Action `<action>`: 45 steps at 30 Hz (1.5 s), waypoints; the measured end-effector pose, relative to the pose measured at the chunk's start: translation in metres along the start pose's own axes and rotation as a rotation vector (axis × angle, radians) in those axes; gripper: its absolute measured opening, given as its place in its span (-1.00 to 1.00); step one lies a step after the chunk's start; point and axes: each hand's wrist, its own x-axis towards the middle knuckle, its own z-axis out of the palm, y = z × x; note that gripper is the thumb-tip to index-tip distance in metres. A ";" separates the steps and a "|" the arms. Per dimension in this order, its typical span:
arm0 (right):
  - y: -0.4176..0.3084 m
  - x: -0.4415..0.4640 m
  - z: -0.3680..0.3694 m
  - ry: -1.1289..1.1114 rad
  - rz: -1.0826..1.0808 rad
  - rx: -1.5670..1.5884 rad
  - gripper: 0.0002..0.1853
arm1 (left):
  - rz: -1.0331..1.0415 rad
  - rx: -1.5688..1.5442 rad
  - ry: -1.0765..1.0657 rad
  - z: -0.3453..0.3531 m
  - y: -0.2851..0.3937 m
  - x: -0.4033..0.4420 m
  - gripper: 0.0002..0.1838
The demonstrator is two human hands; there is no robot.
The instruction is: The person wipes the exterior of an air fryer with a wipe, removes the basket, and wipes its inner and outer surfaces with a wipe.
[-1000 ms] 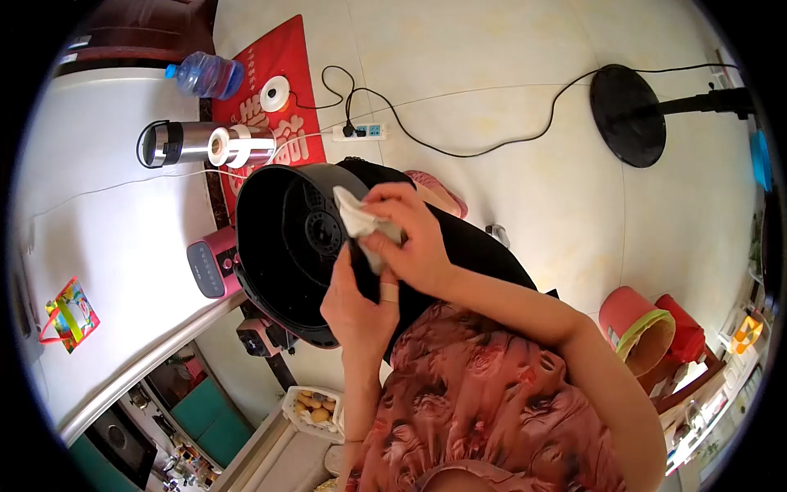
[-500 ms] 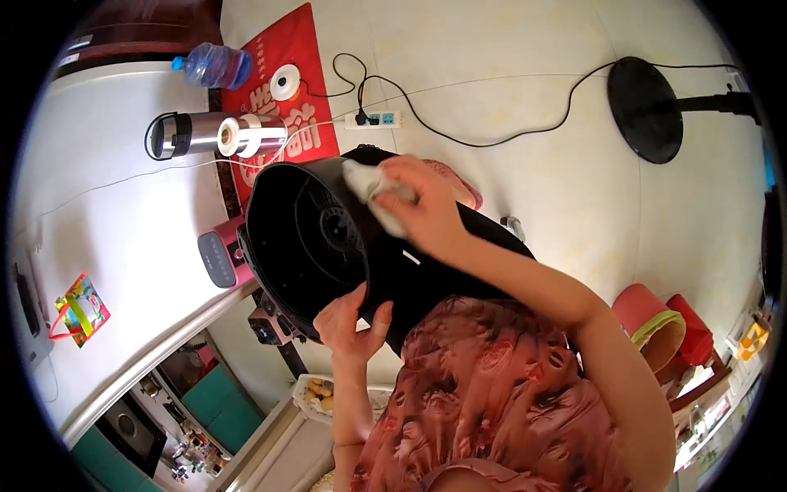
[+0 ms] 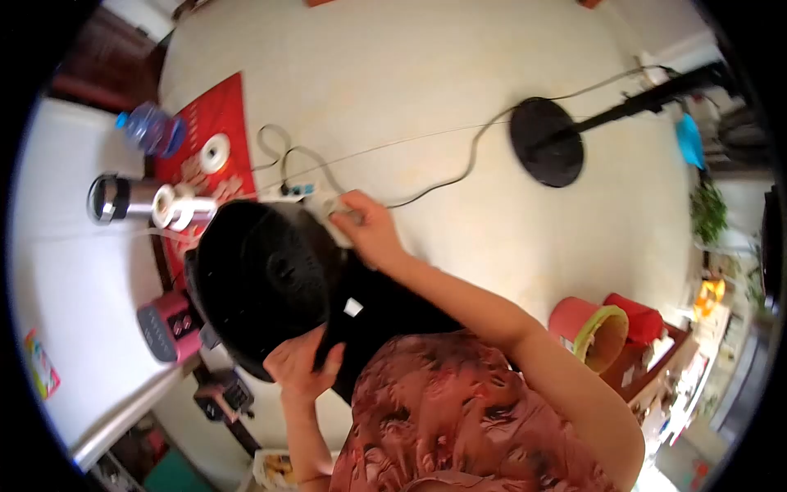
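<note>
A large black round tub lies tipped over my lap, its open mouth facing left, with a ringed round part in its base. My left hand grips the lower rim, thumb outside and fingers over the edge. My right hand is closed on a pale cloth, pressed to the outer wall of the tub near its upper side. A small white label shows on black material under the tub.
Left, a white table holds a pink appliance, a steel flask and a water bottle. A power strip with black cable lies beyond the tub. A black round stand base and a pink bin stand right.
My view has turned, so the surroundings shift left and down. My right hand still holds the cloth against the tub's outer wall, and my left hand keeps its grip on the rim.
</note>
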 end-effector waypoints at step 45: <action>-0.078 -0.106 -0.171 0.414 -0.221 0.048 -0.80 | 0.603 0.079 -0.483 0.063 0.113 0.050 -0.54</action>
